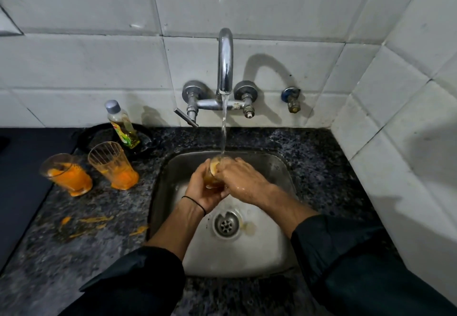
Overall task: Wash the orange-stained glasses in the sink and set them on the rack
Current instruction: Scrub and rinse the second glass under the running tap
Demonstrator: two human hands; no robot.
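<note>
Now we are gripping a glass (pixel 214 168) of amber water over the steel sink (pixel 247 254), left hand (pixel 200 191) and right hand (pixel 243 179) curled round it | orange-pulp glass (pixel 66 176) and orange-streaked glass (pixel 112 165) are standing on the granite counter (pixel 319 157)

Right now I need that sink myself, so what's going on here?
A person holds a glass in both hands under the running tap, over the sink. The left hand grips its side; the right hand wraps over its top. Two more orange-stained glasses stand on the counter to the left, near a bottle. No rack is in view.
</note>
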